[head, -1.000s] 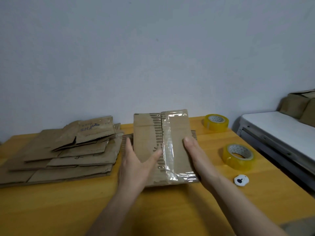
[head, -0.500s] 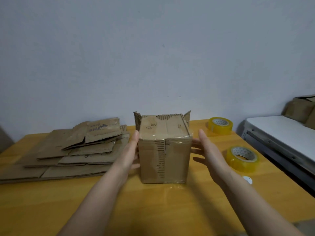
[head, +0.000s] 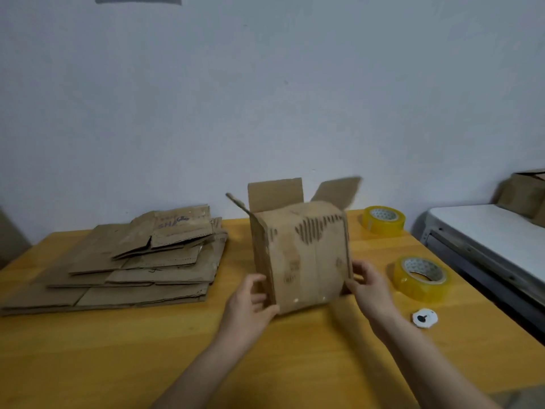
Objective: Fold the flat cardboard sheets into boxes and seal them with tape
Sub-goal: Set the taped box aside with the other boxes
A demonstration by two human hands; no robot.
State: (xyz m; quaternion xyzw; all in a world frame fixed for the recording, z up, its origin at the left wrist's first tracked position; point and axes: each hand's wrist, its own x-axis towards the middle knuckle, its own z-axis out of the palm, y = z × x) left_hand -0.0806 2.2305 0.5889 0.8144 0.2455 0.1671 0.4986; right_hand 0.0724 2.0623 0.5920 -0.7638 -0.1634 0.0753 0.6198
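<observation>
Purple letters "SHA" show on the top sheet of the flat brown cardboard stack (head: 141, 258), left of your worn brown cardboard box (head: 300, 255). Your left hand (head: 250, 305) and right hand (head: 370, 286) grip its lower corners; top flaps stand open above the yellow wooden table (head: 88, 364).

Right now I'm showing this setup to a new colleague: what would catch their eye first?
Probably the box at the table's middle, top flaps open, gripped low on each side by the left hand and right hand. Next, the stack of flat cardboard sheets to its left. Then two yellow tape rolls to its right, one nearer and one farther back.
</observation>
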